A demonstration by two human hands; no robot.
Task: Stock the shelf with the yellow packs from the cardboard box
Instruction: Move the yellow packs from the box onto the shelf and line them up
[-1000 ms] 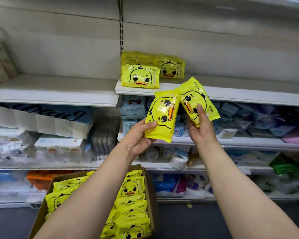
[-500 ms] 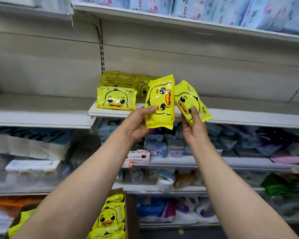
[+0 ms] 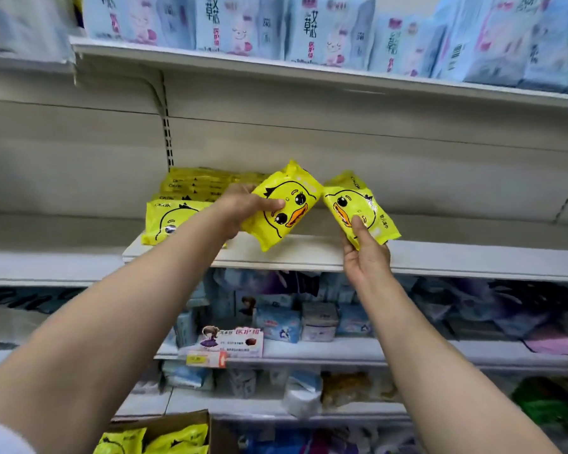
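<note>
Each hand grips one glossy yellow duck-face pack: the left hand (image 3: 243,208) its left pack (image 3: 284,206), the right hand (image 3: 366,257) its right pack (image 3: 358,208). Both now tilt above the shelf (image 3: 292,257) front edge, higher than before, beside the stocked packs (image 3: 168,221).

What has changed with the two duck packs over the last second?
Both hands have carried their packs up and forward to the shelf. The left hand has turned its pack from upright to tilted over the shelf edge; the right hand brings its pack alongside. Neither pack has been let go. The stacked packs on the shelf stay put.
</note>
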